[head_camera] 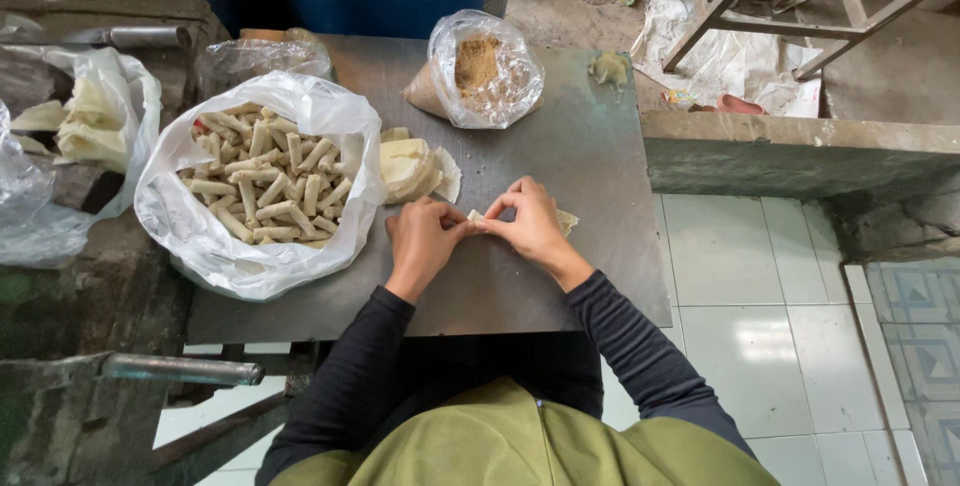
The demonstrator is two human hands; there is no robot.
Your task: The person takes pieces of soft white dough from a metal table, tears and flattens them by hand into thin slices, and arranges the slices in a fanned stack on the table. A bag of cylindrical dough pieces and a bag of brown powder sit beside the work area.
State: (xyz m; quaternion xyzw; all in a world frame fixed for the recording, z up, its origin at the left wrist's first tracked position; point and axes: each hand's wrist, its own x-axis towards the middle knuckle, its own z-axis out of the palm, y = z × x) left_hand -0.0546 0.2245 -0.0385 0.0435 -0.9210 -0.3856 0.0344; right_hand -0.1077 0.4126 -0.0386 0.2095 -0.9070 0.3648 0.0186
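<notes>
Head view looks down on a grey metal worktop (590,146). Both hands meet at the centre of the frame: the left hand (422,238) and the right hand (530,226) pinch a pale wrapper (478,218) between their fingertips, each grip narrow and closed on it, the wrapper lying on the worktop. Just left of the hands lies a stack of wrappers (408,166). Further left sits a white plastic bag (210,246) full of finished rolls (265,186). At the upper centre stands a clear bag of brown filling (480,68).
</notes>
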